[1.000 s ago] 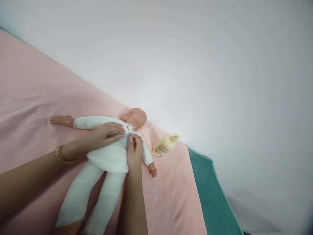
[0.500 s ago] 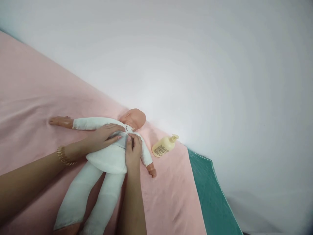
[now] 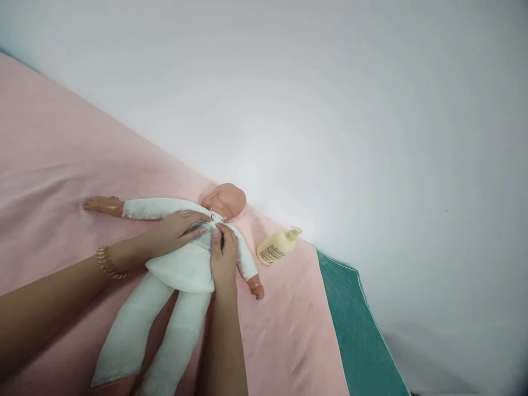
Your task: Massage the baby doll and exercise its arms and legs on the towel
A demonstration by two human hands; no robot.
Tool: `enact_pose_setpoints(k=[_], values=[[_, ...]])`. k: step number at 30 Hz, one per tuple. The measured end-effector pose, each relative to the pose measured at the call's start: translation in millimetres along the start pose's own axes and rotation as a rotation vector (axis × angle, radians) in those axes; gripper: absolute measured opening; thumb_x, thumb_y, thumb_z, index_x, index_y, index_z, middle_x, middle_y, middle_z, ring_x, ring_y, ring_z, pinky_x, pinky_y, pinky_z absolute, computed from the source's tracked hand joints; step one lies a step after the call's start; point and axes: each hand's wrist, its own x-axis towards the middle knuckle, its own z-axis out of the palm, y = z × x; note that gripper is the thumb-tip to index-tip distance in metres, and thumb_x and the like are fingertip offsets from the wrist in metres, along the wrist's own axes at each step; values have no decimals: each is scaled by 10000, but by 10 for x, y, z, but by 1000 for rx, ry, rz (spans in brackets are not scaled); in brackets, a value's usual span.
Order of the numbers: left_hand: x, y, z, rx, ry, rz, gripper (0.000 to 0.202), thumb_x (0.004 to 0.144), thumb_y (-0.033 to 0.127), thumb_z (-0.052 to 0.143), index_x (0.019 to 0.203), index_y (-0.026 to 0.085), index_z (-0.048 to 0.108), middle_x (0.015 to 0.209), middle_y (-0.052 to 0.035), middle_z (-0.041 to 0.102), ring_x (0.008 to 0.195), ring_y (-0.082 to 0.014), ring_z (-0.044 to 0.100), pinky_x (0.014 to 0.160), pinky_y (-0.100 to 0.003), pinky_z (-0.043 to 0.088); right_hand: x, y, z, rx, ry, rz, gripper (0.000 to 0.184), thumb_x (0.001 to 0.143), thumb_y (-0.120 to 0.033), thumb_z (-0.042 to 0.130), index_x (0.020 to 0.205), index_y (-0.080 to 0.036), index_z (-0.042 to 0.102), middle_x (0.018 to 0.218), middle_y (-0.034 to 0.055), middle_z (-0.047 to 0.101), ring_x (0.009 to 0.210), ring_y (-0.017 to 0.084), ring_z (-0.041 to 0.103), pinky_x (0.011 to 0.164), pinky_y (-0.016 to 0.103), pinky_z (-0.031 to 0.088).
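Note:
A baby doll with a white cloth body and bare plastic head, hands and feet lies on the pink sheet. Its head points away from me and its arms are spread. My left hand rests flat across the doll's chest, fingers stretched toward the neck. On the other side of the chest sits my right hand, its fingers bent and the thumb lying on the white cloth. Both hands touch the doll, and neither lifts anything from it.
A yellow pump bottle stands right of the doll, near the wall. The pink sheet spreads beneath, with a green quilted cover showing along its right edge.
My right hand's fingers have shifted very slightly on the doll's chest. The doll, the bottle and my left hand look nearly the same.

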Motion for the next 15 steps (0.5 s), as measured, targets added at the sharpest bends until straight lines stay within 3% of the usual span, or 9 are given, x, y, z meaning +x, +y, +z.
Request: enact_pose_setpoints(k=[7, 15], values=[[2, 2, 19, 22, 29, 25, 447, 1001, 473, 354, 1247, 175, 579, 1291, -85, 630, 1239, -248, 517, 1087, -393, 342, 10, 1, -2, -42, -43, 20, 393, 1001, -413, 424, 1255, -185, 620, 1294, 85, 644, 1266, 234, 511, 1110, 409, 353], [-14, 55, -79, -17, -20, -51, 497, 974, 499, 417, 1334, 177, 537, 1371, -100, 582, 1270, -269, 518, 1091, -402, 371, -18, -59, -82, 2, -24, 28, 416, 1005, -412, 411, 1317, -187, 571, 1350, 86, 601, 1292, 213, 491, 1119, 388, 358]])
